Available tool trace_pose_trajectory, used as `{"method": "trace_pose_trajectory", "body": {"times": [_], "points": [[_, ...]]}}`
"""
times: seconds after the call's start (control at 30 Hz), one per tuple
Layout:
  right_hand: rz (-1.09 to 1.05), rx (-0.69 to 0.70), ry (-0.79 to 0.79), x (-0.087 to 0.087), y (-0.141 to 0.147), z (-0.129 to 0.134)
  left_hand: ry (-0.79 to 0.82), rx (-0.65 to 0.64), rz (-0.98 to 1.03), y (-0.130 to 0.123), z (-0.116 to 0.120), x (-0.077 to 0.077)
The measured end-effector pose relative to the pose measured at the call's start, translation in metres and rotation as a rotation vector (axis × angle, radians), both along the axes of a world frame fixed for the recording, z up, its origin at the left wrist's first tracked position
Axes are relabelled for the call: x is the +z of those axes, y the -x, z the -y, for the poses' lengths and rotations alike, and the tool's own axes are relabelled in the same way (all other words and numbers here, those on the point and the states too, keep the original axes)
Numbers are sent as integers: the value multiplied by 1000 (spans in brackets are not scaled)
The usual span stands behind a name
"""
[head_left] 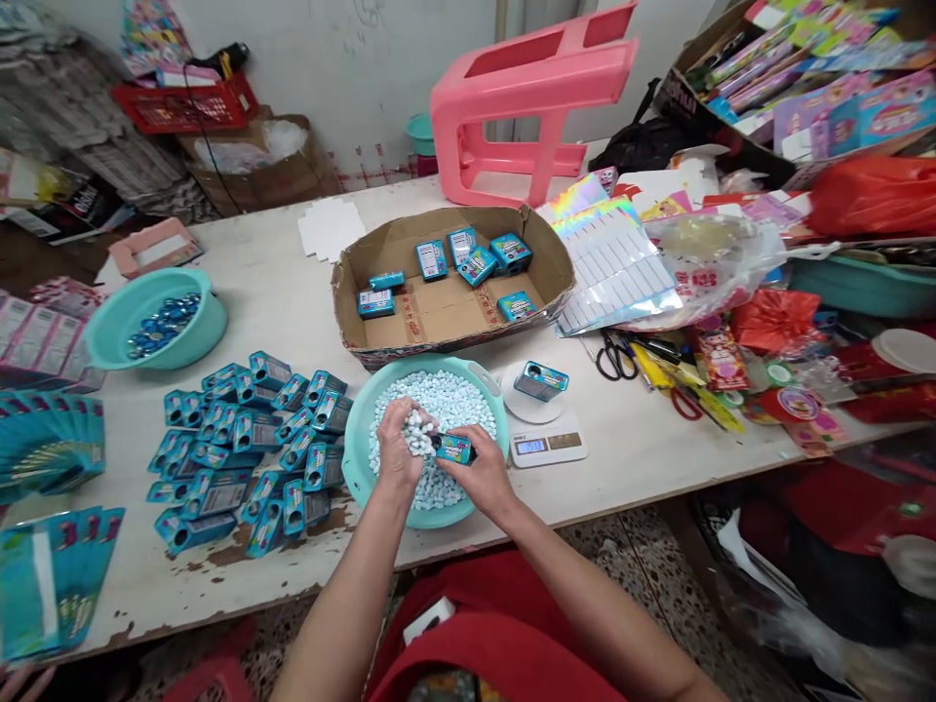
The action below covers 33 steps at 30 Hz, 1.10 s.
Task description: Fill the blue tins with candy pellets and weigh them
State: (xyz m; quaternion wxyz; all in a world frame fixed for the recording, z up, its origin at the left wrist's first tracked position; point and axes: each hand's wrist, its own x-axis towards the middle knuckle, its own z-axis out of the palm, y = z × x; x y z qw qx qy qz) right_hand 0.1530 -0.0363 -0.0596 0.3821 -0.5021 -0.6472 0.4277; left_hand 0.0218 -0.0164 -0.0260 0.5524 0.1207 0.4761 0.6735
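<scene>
Over a turquoise basin (352, 453) of small pale blue and white pieces, my left hand (399, 453) is curled round a heap of white pieces (419, 434). My right hand (487, 473) grips a small blue box (454, 448), its opening turned toward those pieces. Just right of the basin, another blue box (541, 380) rests on a white digital scale (550, 444) with a lit display. Many blue boxes (234, 439) stand and lie to the left. Behind the basin, a cardboard tray (446, 327) holds several blue boxes.
At the left is a turquoise bowl (212, 331) with shiny blue items. A pink stool (453, 107) lies on the table behind the tray. Scissors (615, 357), holographic sheets (614, 268) and bags crowd the right. Printed blue cards (44, 448) lie far left.
</scene>
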Motion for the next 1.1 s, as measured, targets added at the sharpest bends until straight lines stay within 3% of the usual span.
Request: {"method": "trace_pose_trajectory", "body": {"times": [0.13, 0.33, 0.73, 1.1], "points": [[21, 31, -23, 5, 10, -2, 13, 128, -15, 0, -1, 5], [28, 51, -24, 16, 11, -7, -28, 181, -87, 0, -3, 7], [-7, 55, -33, 25, 10, -10, -47, 199, -207, -6, -4, 19], [4, 52, -76, 25, 15, -14, -24, 234, -240, -10, -12, 16]]}}
